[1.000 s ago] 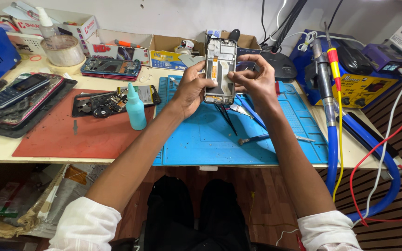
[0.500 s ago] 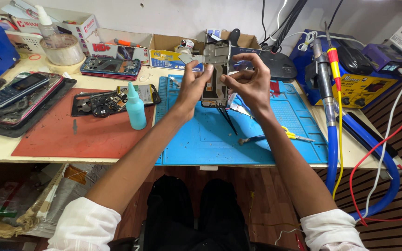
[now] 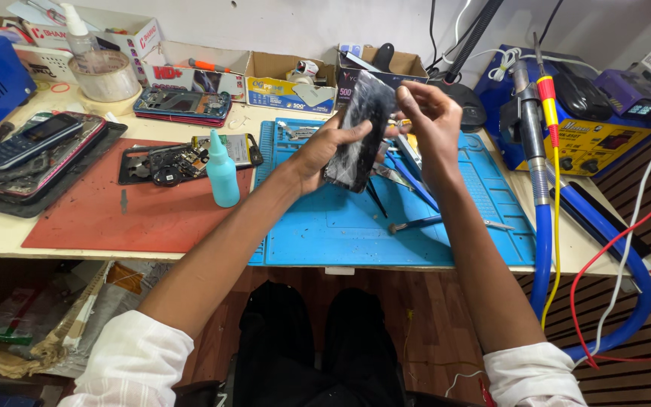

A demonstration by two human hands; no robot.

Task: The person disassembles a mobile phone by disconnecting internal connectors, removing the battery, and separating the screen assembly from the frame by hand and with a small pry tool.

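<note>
Both hands are turning the dark, cracked phone screen panel edge-on: left hand is gripping it, right hand pinching its top, above the blue silicone mat.

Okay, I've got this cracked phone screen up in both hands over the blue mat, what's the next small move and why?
Probably lower the cracked phone screen flat onto the blue mat. The left hand holds it tilted in the air by its edge, and the right hand only pinches near its top corner, so it has no support underneath. The tweezers lie on the mat within reach.
</note>
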